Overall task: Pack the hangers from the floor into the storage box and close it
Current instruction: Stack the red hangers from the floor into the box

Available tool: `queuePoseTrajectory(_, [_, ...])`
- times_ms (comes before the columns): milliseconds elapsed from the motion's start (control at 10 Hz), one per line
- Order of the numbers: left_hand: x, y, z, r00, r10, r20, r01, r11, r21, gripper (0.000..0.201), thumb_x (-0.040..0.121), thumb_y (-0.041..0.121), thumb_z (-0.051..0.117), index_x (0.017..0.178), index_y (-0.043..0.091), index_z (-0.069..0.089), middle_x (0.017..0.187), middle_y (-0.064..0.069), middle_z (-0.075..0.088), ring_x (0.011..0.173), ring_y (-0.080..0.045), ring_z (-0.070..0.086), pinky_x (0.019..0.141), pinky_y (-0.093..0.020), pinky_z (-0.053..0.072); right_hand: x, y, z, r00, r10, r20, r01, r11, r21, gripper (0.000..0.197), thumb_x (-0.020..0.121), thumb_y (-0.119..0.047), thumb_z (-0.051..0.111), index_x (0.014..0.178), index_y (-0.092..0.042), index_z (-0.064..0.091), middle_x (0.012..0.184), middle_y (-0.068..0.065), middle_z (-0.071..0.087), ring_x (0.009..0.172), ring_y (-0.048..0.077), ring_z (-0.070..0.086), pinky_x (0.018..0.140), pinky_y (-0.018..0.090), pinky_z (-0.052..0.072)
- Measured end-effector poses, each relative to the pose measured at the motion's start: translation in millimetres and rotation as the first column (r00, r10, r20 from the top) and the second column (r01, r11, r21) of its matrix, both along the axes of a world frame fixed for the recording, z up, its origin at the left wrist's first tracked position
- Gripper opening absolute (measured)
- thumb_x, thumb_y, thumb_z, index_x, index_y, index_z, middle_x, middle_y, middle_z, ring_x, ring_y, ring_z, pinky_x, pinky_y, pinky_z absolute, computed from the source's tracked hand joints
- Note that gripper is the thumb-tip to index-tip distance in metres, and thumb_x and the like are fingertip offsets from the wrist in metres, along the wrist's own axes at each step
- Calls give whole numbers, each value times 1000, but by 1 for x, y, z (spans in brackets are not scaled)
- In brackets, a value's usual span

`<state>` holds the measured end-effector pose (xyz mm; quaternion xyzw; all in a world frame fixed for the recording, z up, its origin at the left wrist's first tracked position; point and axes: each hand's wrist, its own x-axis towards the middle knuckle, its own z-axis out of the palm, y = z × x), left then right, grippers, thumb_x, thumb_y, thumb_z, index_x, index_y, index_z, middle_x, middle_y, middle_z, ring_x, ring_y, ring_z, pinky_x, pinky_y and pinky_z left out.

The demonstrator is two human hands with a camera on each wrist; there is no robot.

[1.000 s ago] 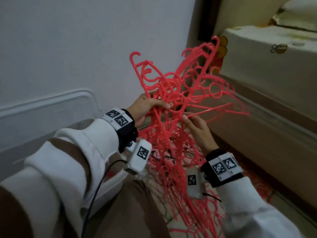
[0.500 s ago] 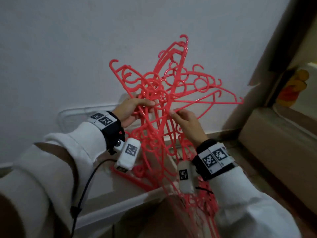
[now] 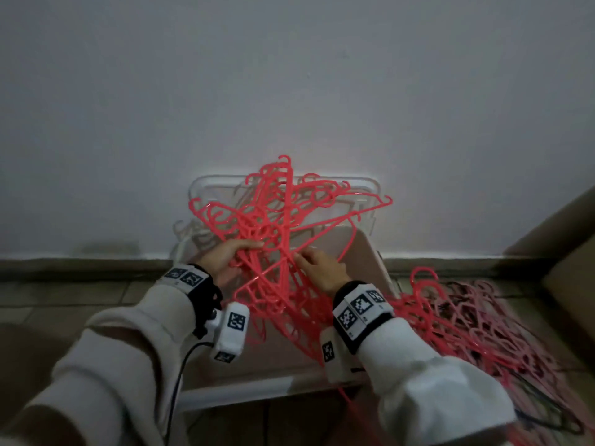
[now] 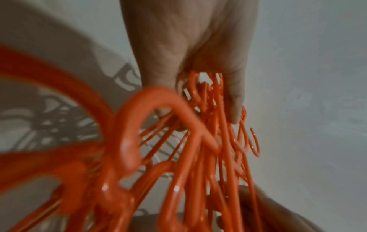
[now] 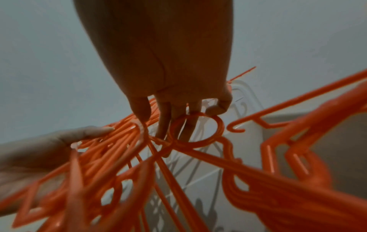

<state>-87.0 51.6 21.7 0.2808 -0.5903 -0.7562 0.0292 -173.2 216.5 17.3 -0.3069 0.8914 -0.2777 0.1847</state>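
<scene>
A tangled bundle of red plastic hangers hangs over the open white storage box, which stands against the wall. My left hand grips the bundle from the left, thumb and fingers closed on several hanger bars. My right hand holds it from the right, fingers threaded among the hooks. The bundle's lower ends reach down into the box. A heap of more red hangers lies on the floor right of the box.
The box's clear lid leans upright against the white wall behind the box. A brown bed base stands at the far right. Tiled floor stretches to the left of the box.
Both hands have swung the hanger bundle left, away from the bed, and lowered it over the open box. The grip of both hands is unchanged.
</scene>
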Motion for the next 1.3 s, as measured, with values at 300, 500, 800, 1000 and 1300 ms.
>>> queuePoseTrajectory(300, [22,-38,-54,930,-19,368,25,1000,-11,15,73,10,60,59,5,61,47,-4,61,39,-15,56,53,-24,41,16,-33,-27,964,265,-7,-252,924,289,31,94,-33,45,118,-18,56,122,6,60,117,24,53,108,44,25])
queuePoseTrajectory(500, [34,-44,-82,835,78,545,40,979,-202,16,87,6,52,77,6,64,35,0,57,36,-14,57,66,-31,49,30,-50,-40,890,422,171,-452,774,444,37,95,-24,44,124,-3,53,126,15,55,113,30,53,90,32,42])
queuePoseTrajectory(800, [7,-11,-62,785,153,600,202,853,-482,39,92,9,51,128,-9,48,134,-21,49,124,-34,48,57,-19,35,-7,-5,-8,977,195,-81,-147,903,405,33,87,-29,57,114,-10,61,121,15,59,115,29,54,96,38,44])
queuePoseTrajectory(1000, [-27,27,-41,889,145,435,250,642,-725,41,81,41,48,104,14,69,115,-10,66,108,-29,60,91,-33,48,-53,84,-30,950,-284,-128,308,790,531,77,80,-32,66,140,-13,21,138,21,37,131,37,33,106,47,32])
queuePoseTrajectory(1300, [-62,81,-76,702,-371,608,703,500,-506,33,89,6,52,121,1,59,115,-14,58,111,-24,53,88,-25,39,-57,110,-49,985,-122,-120,171,755,633,34,92,-17,47,126,-22,53,136,13,40,132,31,29,109,48,27])
